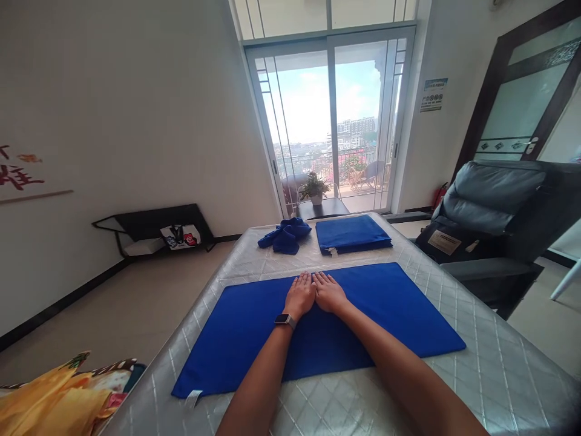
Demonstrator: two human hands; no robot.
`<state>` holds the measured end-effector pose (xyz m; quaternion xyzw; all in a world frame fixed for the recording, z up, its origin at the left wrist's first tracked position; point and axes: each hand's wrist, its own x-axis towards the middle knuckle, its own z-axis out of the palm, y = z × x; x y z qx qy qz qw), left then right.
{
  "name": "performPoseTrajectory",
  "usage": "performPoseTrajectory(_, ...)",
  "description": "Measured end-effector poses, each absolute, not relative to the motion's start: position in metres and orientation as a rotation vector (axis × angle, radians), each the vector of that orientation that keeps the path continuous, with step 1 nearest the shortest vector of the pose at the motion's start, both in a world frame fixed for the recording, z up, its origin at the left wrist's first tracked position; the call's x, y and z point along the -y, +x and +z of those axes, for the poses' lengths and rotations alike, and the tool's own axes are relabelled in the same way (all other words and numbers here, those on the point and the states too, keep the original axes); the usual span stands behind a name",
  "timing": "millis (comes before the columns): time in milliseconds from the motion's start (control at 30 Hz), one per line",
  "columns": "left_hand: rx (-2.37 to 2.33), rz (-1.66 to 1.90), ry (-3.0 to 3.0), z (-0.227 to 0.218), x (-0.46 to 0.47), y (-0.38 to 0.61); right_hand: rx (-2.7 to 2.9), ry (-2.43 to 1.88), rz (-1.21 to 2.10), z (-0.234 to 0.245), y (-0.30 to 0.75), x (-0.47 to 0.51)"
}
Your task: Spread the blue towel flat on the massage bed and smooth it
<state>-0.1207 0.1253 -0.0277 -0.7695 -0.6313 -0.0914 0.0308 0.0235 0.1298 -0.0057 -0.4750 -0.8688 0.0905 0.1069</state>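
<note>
A blue towel point(385, 315) lies spread flat across the quilted silver mattress point(327, 402), a white tag showing at its near left corner. On its far edge, close to the middle, my left hand point(300, 295) rests palm down with the fingers stretched out; a watch point(284, 320) is on that wrist. My right hand point(328, 292) lies flat right beside it, the two hands touching along their inner sides. Nothing is held in either one. Beyond them sit a folded stack of blue towels point(353, 232) and a crumpled blue cloth point(287, 235).
To the right stands a dark leather armchair point(494, 200) with a bag on it. Yellow patterned fabric point(59, 399) is at the lower left. A low black rack point(158, 227) stands by the wall, and a potted plant point(315, 191) is on a small table near the glass doors.
</note>
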Motion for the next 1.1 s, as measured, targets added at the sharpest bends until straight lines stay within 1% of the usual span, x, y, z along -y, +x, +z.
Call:
performPoseTrajectory(167, 2.005, -0.224, -2.408, -0.020, -0.123, -0.128, 2.545, -1.485, 0.281, -0.002, 0.029, -0.131)
performPoseTrajectory(333, 2.122, -0.200, -2.373, -0.014, -0.115, -0.152, 2.538, -1.604, 0.282, 0.003, 0.061, -0.137)
performPoseTrajectory(800, 2.378, -0.140, -2.095, -0.006, -0.094, -0.278, 2.344, -2.009, 0.190, -0.003, 0.197, -0.179)
performPoseTrajectory(1100, 2.472, -0.110, -1.865, -0.009, -0.085, -0.350, 2.249, -2.087, 0.127, -0.014, 0.258, -0.200)
